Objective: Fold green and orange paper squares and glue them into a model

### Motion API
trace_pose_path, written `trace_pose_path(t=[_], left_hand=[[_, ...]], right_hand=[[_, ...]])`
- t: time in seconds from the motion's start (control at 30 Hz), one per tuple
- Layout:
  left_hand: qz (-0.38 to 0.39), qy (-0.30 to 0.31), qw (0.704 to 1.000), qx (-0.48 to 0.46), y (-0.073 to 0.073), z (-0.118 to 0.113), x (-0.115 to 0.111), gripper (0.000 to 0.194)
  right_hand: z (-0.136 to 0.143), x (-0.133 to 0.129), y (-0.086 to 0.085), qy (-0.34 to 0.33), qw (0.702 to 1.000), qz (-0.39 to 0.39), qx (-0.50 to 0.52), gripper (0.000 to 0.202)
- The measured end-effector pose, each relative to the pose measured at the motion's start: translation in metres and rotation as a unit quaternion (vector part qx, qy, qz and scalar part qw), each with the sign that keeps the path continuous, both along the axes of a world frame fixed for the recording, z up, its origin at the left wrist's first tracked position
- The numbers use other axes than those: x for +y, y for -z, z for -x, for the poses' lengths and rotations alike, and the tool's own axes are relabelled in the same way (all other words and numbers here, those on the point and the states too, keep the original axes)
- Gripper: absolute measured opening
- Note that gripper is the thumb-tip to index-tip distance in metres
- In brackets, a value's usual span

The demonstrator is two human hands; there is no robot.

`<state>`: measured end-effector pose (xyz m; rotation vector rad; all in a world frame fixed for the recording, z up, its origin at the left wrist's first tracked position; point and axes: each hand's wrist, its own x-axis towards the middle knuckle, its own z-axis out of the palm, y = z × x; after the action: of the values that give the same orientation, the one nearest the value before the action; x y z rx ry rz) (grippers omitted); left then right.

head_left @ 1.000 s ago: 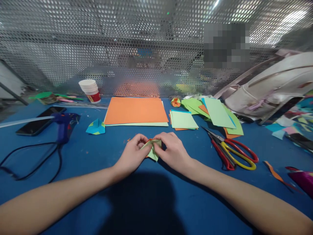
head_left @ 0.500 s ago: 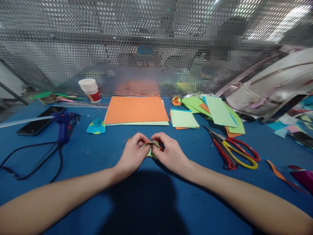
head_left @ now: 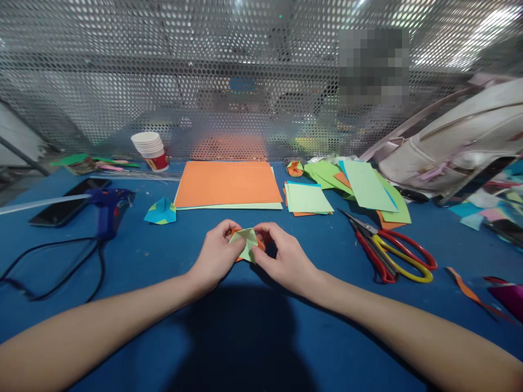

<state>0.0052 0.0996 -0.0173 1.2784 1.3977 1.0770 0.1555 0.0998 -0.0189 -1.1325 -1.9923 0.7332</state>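
Between my hands, at the middle of the blue table, is a small folded paper piece [head_left: 248,244], pale green on its face with orange showing at the edges. My left hand [head_left: 218,250] pinches its left side, thumb on the front. On the right edge my right hand [head_left: 284,251] has thumb and fingers closed; the fingertips behind the paper are partly hidden. A blue and green folded paper piece [head_left: 162,211] stands farther left. Beyond the hands lies a stack of orange and pale green sheets [head_left: 229,184], with small square sheets [head_left: 308,198] to its right.
Two pairs of scissors [head_left: 388,247] lie on the right, near paper offcuts [head_left: 370,188] and a pale backpack [head_left: 461,136]. Left are a blue glue gun [head_left: 107,212] with its cord, a phone [head_left: 61,204] and stacked paper cups [head_left: 152,152]. A perforated metal screen [head_left: 163,98] borders the back.
The folded paper has tilted up and opened out, so more of its pale green face shows. Both hands have stayed nearly in place, still gripping its sides.
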Motion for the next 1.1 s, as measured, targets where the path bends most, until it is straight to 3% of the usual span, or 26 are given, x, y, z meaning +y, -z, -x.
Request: trace_pose_path(t=[0.5,0.7,0.87,1.1], left_hand=[[-0.072,0.034,0.984,0.159,-0.0047,0.0026,0.0007,0.010],[-0.145,0.057,0.955,0.251,-0.0028,0.0019,-0.0018,0.013],[-0.132,0.056,0.965,0.219,-0.0017,0.0014,-0.0020,0.011],[-0.109,0.057,0.966,0.226,-0.0019,0.0011,-0.0020,0.004]], right_hand=[[0.0012,-0.0006,0.0000,-0.018,1.000,0.006,0.021,0.021],[-0.0002,0.0042,0.0043,-0.003,0.998,-0.064,0.000,0.006],[-0.0034,0.0079,0.0087,-0.015,0.996,-0.090,-0.010,0.014],[-0.0034,0.0085,0.0081,-0.006,0.997,-0.078,0.014,0.011]])
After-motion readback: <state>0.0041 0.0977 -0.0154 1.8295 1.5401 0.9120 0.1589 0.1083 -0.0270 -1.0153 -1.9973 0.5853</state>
